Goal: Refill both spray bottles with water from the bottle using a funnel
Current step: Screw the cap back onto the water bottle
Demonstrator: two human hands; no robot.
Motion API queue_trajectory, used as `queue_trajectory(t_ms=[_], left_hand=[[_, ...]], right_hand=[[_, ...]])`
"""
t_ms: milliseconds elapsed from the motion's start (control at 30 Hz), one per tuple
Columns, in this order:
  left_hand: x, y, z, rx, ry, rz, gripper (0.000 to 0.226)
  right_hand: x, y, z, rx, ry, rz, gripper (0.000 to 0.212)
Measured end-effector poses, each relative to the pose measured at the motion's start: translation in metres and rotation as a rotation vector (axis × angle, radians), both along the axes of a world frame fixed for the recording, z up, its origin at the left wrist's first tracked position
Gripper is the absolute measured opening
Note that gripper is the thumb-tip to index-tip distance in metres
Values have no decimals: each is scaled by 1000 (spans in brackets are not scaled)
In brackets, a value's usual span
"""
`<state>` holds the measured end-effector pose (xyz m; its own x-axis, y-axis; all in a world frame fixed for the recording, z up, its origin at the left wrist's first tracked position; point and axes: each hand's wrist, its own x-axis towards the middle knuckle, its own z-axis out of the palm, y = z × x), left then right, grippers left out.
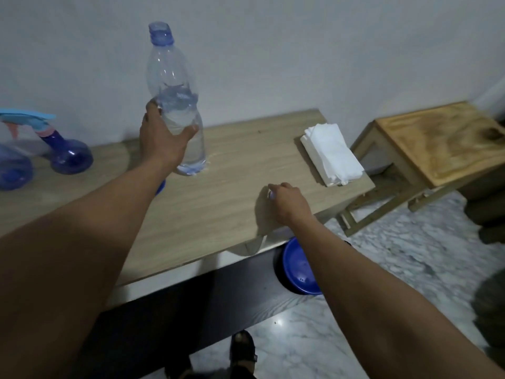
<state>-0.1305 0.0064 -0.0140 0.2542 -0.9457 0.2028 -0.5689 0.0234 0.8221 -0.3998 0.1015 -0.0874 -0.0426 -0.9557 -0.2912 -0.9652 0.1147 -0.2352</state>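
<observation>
Left hand (161,138) gripping bottle (177,105), napkins (332,154) beside

Wall (300,50): plain, pale grey-white, fills upper half of frame; lighting dim. Table (232,192): light wood-grain top, butted against wall, spans left to centre right; dark panel below front edge. Wooden stool (437,143): right of frame, just beside table end, yellowish top with dark stain. Floor (382,255): grey-white marble-pattern tiles, lower right; bright glare spot lower centre.
</observation>
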Motion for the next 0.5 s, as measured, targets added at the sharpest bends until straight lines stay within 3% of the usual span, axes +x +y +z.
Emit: queue_trajectory(t_ms=[233,500], left_hand=[[-4,7,-4,-9,61,-1,80],[-6,18,19,54,149,46,80]], right_hand=[[-10,-3,-2,-4,-51,-9,30],[10,-35,113,-201,-217,134,39]])
